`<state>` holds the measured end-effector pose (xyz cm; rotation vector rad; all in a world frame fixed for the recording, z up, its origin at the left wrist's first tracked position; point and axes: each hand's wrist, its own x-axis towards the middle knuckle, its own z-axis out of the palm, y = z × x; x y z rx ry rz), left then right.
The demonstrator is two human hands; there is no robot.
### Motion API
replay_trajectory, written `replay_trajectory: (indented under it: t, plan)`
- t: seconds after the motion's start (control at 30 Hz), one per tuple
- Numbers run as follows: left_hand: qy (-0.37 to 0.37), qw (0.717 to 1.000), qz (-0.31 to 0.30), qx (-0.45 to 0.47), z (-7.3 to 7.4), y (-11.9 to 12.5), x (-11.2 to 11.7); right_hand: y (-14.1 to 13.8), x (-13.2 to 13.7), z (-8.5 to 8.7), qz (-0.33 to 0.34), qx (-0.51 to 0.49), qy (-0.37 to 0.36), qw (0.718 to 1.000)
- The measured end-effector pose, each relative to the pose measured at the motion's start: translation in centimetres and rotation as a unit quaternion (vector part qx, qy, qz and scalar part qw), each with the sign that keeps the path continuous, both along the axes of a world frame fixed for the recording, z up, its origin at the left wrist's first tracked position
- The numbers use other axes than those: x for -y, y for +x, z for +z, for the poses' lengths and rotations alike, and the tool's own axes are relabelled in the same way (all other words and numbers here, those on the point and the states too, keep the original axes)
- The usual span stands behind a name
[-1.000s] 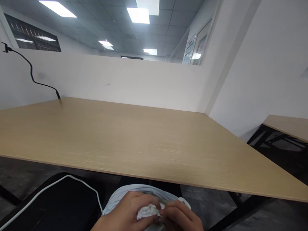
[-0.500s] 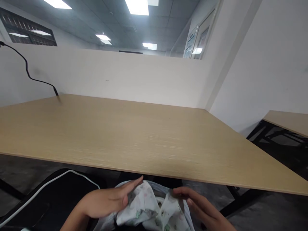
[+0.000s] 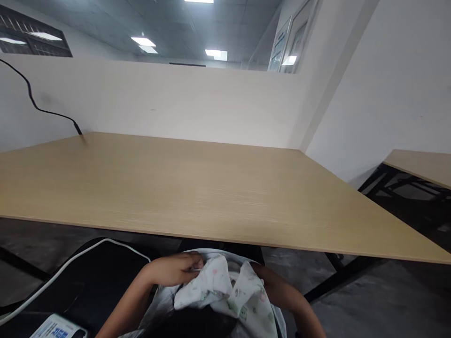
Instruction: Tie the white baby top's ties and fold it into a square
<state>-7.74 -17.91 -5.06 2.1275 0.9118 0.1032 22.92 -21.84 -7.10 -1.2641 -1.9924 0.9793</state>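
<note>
At the bottom middle, below the table's front edge, is a white collared garment (image 3: pixel 211 284) with small pink and green prints, close beneath the camera. A light grey cloth (image 3: pixel 164 300) lies around it. My left hand (image 3: pixel 178 270) is at its left side, fingers curled in and thumb near them by the cloth's edge. Whatever is between those fingers is too small to make out. On the other side, my right hand (image 3: pixel 262 273) reaches in behind the collar's right flap, so its fingers are hidden. A dark shape covers part of the cloth at the bottom.
A wooden table (image 3: pixel 197 188) spans the view before a white partition (image 3: pixel 197 103). A black cable (image 3: pixel 52 112) hangs at the left. Below left, a black chair seat (image 3: pixel 91 281) carries a white cord (image 3: pixel 70 263) and a phone-like device (image 3: pixel 58 327). Another table (image 3: pixel 423 164) stands right.
My left hand has gone from flat, outstretched fingers to curled ones. My right hand has moved inward behind the collar flap. The view has tilted down, bringing the phone-like device further into sight.
</note>
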Motion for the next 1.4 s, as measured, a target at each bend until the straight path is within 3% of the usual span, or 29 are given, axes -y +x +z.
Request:
replay_trajectory:
  t: [0.3,0.43,0.57,0.67,0.8,0.9,1.07,1.23,1.3,1.4]
  plan:
    - [0.014,0.998,-0.046,0.051,1.7,0.8,0.8,0.4,0.3,0.7,0.175,-0.047,-0.156,0.971]
    - [-0.001,0.998,-0.029,0.049,1.7,0.9,0.9,1.4,0.6,0.8,0.15,-0.062,-0.143,0.976]
    - [-0.024,0.999,-0.011,0.033,1.4,0.9,0.9,1.4,0.7,1.0,0.05,-0.14,-0.079,0.986]
    - [-0.009,0.998,-0.004,0.066,1.2,1.0,0.8,0.8,1.1,2.1,0.015,-0.146,-0.015,0.989]
    - [-0.003,0.991,-0.033,0.126,1.1,1.4,0.6,0.4,1.7,5.1,-0.021,-0.062,0.128,0.99]
    - [-0.014,0.989,-0.039,0.143,1.4,1.3,0.5,0.5,1.9,7.8,-0.003,-0.008,0.221,0.975]
    - [0.003,0.977,0.061,0.204,3.2,-0.7,1.2,1.6,2.6,11.0,-0.002,0.05,0.325,0.944]
    - [0.097,0.93,0.199,0.295,5.7,-2.8,3.0,2.5,4.0,12.3,-0.029,0.122,0.412,0.902]
    - [0.146,0.934,0.188,0.265,7.0,-2.7,3.7,2.5,4.4,12.7,-0.052,0.142,0.448,0.881]
    - [0.169,0.963,0.11,0.177,8.9,-2.3,4.2,2.3,4.9,13.2,-0.077,0.15,0.484,0.859]
